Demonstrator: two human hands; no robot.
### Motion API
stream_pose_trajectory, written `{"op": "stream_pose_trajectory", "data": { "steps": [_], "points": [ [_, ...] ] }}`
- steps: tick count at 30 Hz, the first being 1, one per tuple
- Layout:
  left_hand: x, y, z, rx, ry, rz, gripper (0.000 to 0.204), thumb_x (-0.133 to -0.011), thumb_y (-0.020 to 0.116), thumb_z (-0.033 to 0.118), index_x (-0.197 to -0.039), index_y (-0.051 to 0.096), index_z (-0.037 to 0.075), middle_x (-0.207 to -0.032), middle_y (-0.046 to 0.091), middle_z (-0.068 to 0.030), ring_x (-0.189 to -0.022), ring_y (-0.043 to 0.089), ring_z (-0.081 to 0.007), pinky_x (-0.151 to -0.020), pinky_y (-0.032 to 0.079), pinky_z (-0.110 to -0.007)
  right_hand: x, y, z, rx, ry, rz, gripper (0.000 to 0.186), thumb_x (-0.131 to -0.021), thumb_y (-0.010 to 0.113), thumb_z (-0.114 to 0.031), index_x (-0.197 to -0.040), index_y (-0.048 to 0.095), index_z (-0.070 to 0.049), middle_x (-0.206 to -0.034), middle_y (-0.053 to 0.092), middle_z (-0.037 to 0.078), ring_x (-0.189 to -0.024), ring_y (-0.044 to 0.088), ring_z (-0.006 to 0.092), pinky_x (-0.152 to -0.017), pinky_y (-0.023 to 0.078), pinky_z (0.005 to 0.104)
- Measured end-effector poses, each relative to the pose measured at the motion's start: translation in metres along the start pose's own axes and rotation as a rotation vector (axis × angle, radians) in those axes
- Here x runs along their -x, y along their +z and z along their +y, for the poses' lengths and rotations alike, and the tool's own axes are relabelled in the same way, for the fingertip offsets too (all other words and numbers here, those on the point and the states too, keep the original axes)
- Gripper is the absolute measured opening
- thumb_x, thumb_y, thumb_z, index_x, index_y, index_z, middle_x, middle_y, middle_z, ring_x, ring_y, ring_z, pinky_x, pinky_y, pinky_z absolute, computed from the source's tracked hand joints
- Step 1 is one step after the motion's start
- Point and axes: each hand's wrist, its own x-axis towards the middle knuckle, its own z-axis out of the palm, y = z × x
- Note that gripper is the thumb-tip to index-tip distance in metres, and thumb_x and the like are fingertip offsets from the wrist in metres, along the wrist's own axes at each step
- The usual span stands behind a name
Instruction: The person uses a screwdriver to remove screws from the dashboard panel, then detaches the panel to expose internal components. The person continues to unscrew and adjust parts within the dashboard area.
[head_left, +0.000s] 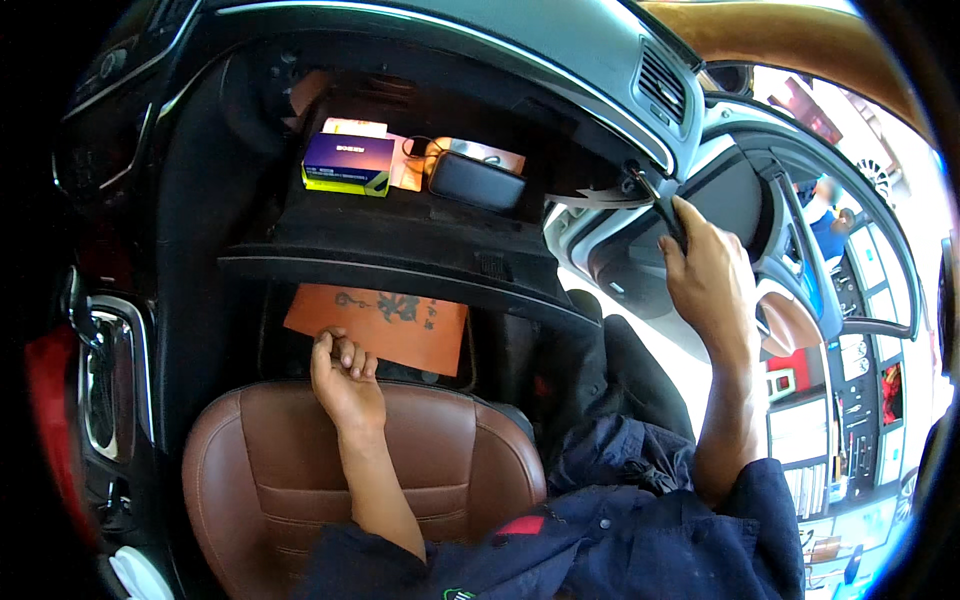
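Observation:
My right hand (708, 275) is wrapped round a black-handled tool with a metal shaft (648, 186). The tool's end points at the right side of the opened glove box, by the dashboard's end; whether it touches a fastener there I cannot tell. My left hand (348, 385) is raised above the brown leather seat (360, 440), palm up with its fingers curled in. Anything held inside those fingers is hidden. Just beyond them lies an orange paper floor mat (400, 325) with dark print. The glove box lid (400, 275) hangs down, opened.
Inside the glove box sit a purple and yellow box (347, 165), a black case (476, 182) and some papers (405, 175). The car door (720, 220) stands wide open at the right. Outside, another person (830, 228) and a tool wall (858, 390) show. The centre console (120, 380) is at the left.

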Motion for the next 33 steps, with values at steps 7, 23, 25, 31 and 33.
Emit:
{"op": "stream_pose_trajectory", "data": {
  "steps": [7, 23, 25, 31, 33],
  "points": [
    [0.003, -0.013, -0.013, 0.138, -0.108, -0.04, 0.019, -0.096, 0.043, 0.022, -0.087, 0.05, 0.008, -0.061, 0.035, 0.003, -0.051, 0.029, -0.0074, -0.049, 0.029, -0.024, 0.015, 0.039, 0.032, -1.287, 0.27, -0.092, 0.053, -0.088, 0.052, -0.022, -0.131, 0.039, 0.008, -0.087, 0.058, 0.012, -0.061, 0.052, 0.0126, -0.053, 0.042, 0.0238],
    [0.066, 0.044, -0.069, -0.902, 0.644, -0.31, 0.021, -0.096, 0.043, 0.024, -0.092, 0.051, 0.005, -0.061, 0.037, 0.0013, -0.048, 0.029, -0.0044, -0.042, 0.023, -0.02, -0.013, 0.065, 0.061, -2.423, 0.162, -0.77, 0.053, -0.086, 0.061, -0.008, -0.128, 0.03, 0.001, -0.105, 0.052, 0.012, -0.086, 0.064, 0.0244, -0.074, 0.059, 0.0372],
    [0.09, 0.081, -0.095, -0.994, 0.668, -0.532, 0.024, -0.095, 0.048, 0.024, -0.106, 0.048, 0.003, -0.067, 0.043, -0.0021, -0.048, 0.034, -0.0052, -0.041, 0.027, -0.019, -0.019, 0.066, 0.059, -2.415, 0.158, -0.811, 0.06, -0.084, 0.061, -0.004, -0.132, 0.026, 0.001, -0.104, 0.052, 0.013, -0.086, 0.065, 0.0273, -0.076, 0.057, 0.0376],
    [0.12, 0.189, -0.128, -1.392, 0.647, -0.669, 0.048, -0.087, 0.065, 0.014, -0.123, 0.038, -0.002, -0.093, 0.055, -0.0092, -0.077, 0.055, -0.0092, -0.067, 0.044, -0.018, -0.022, 0.087, 0.064, -2.061, -0.026, -0.628, 0.072, -0.086, 0.056, -0.001, -0.139, 0.01, 0.009, -0.119, 0.053, 0.024, -0.09, 0.063, 0.0235, -0.079, 0.053, 0.0327],
    [0.124, 0.194, -0.134, -1.336, 0.552, -0.613, 0.048, -0.086, 0.066, 0.011, -0.123, 0.039, -0.003, -0.096, 0.056, -0.0092, -0.083, 0.056, -0.0097, -0.073, 0.044, -0.018, -0.024, 0.089, 0.07, -2.064, 0.019, -0.586, 0.054, -0.08, 0.061, -0.005, -0.123, 0.033, 0.011, -0.106, 0.058, 0.023, -0.088, 0.064, 0.0254, -0.077, 0.052, 0.0331]
  ]
}}
